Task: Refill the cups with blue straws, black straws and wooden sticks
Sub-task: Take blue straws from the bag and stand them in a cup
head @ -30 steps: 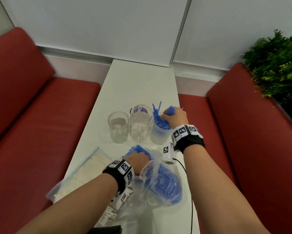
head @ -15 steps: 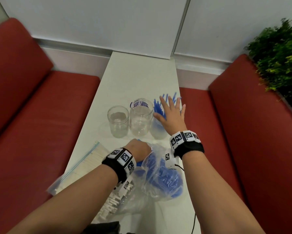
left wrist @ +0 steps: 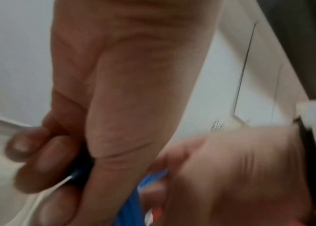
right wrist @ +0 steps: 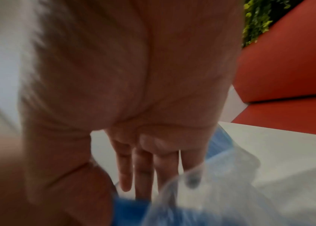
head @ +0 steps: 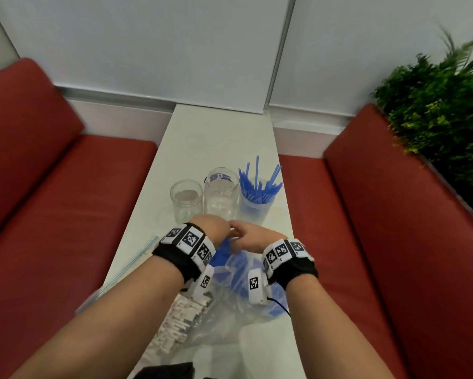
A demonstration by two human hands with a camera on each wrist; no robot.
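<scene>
1. My left hand (head: pixel 213 228) curls round the mouth of the plastic bag (head: pixel 238 272), pinning it open near the table's (head: pixel 219 138) right edge.
2. My right hand (head: pixel 247 236) dips in with fingers straight, nothing gripped yet that I can make out.
3. Blue straws (head: pixel 258 184) already stand in the cup (head: pixel 253 212) by that edge; two jars (head: pixel 187 201) alongside wait empty.

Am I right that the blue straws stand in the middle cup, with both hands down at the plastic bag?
Not quite. In the head view the blue straws stand in the rightmost cup, not the middle one. Both hands are indeed at the plastic bag.
</scene>
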